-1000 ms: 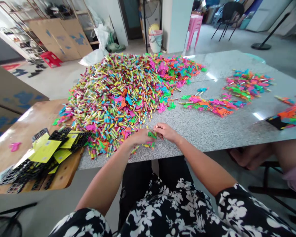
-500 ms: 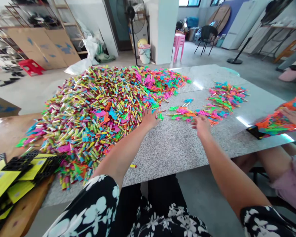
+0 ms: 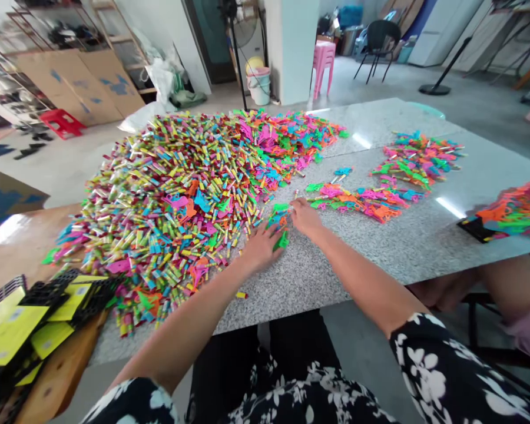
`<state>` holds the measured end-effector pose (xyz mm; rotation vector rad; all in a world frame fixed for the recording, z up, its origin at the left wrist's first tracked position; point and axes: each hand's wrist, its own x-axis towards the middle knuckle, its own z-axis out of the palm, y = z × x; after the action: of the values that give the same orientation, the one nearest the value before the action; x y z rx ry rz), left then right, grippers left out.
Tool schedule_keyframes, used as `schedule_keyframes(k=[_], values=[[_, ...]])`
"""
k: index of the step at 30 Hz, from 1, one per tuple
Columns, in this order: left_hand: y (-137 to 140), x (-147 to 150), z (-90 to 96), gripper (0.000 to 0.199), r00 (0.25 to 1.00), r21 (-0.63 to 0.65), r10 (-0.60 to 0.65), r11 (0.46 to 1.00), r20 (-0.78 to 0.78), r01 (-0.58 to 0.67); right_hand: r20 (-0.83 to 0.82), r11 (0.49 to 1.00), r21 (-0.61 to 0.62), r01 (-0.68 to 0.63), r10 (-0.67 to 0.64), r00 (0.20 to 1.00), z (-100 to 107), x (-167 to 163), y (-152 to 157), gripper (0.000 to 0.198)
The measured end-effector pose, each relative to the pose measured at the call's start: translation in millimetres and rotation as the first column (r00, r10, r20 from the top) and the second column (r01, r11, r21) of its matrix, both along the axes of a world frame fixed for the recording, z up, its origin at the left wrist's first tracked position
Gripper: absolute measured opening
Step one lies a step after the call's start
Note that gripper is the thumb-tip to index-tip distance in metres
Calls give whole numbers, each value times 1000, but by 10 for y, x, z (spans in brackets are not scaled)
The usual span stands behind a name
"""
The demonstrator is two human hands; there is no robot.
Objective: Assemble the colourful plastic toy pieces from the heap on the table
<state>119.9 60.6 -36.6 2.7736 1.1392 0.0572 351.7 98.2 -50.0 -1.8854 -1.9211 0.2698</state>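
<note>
My left hand [image 3: 261,246] lies palm down at the right edge of a big heap of small coloured tubes [image 3: 189,171], its fingers spread over a few plastic pieces. Between my two hands sit green, blue and orange plastic pieces [image 3: 281,219], partly hidden by my left fingers. My right hand [image 3: 305,217] is just right of these pieces, fingers bent and drawn together; whatever is in the fingertips is too small to make out. Right of it stretches a row of flat bright plastic pieces [image 3: 366,201] with thin sticks.
Another pile of coloured pieces [image 3: 419,158] lies farther back on the speckled stone table [image 3: 335,259]. At far right, another person's hand is by a black tray [image 3: 476,228] heaped with pieces. Black racks with yellow cards [image 3: 48,315] lie on the wooden surface at left.
My right hand has moved left from the row of pieces to beside my left hand. My left hand has come nearer to me, and more coloured pieces show between the hands.
</note>
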Motion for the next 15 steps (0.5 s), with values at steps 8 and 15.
schedule_keyframes(k=[8, 15], values=[[-558, -815, 126, 42, 968, -95, 17, 995, 249, 6, 150, 954, -238, -183, 222, 963, 104, -297, -144, 40], [-236, -364, 243, 54, 862, -123, 448, 894, 236, -431, 120, 979, -147, 145, -128, 985, 119, -212, -31, 49]])
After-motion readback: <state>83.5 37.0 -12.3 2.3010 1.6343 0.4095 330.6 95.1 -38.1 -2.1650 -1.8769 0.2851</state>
